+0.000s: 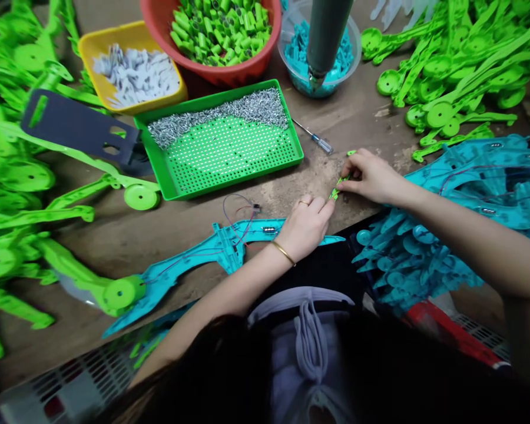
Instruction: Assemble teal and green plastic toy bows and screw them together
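My left hand [307,227] rests on a long teal plastic shell [223,244] lying on the brown table, its fingers curled and pinching one end of a small green plastic piece [338,187]. My right hand [371,176] pinches the other end of the same green piece with its fingertips. Thin red and purple wires [238,212] loop out of the teal shell just left of my left hand.
A green perforated tray [265,168] holds small metal screws. Behind it stand a yellow tub [92,44] of white parts, a red bowl [159,26] of green tubes and a clear bowl [291,65] of teal bits. A screwdriver [313,138] lies nearby. Green parts [450,70] and teal shells [481,176] are piled around.
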{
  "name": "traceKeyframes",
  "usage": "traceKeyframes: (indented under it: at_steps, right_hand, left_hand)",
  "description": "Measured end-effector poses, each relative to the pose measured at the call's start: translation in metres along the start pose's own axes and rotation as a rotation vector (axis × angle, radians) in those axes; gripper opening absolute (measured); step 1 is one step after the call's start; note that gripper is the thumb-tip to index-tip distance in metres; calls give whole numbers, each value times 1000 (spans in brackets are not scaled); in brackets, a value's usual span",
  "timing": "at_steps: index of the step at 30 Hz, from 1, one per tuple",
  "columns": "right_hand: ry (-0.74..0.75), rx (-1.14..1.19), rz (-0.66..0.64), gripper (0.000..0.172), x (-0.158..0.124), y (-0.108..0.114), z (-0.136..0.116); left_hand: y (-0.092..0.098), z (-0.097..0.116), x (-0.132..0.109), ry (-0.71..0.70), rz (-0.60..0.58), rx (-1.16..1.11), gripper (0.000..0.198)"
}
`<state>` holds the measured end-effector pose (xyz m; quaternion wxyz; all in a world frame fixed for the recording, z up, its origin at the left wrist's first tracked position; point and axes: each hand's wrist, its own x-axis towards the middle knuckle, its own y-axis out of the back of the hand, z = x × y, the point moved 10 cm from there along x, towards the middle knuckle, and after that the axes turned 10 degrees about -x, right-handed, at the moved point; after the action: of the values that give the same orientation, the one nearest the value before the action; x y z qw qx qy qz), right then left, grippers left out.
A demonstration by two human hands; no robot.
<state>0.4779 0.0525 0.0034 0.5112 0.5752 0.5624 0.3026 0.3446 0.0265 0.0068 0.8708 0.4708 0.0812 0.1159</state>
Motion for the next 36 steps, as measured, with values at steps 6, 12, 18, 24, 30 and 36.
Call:
traceKeyframes:
  at_steps: [6, 12, 18, 24, 30, 36]
  right_hand:
    - [204, 55, 54, 12, 8, 6, -23]
    - [473, 82, 31, 17, -12, 5, -49]
    - [464, 135, 57, 16, -9, 2, -38]
    - [415, -15, 122, 16, -15, 15, -48]
    - [251, -219, 126, 23, -60, 37, -87]
    - [59, -143, 233, 27, -66, 1, -88]
  left_hand:
    - [12, -11, 3, 19, 88, 21, 35]
    - [15, -10, 2, -5, 132, 22, 33]
    - [11, -11, 5, 26, 94, 3, 32]
    - [31, -15, -7, 57, 115, -47, 33]
    - [78, -43, -64, 163, 312, -86, 24]
    - [55, -33, -62, 187, 272, -65, 24]
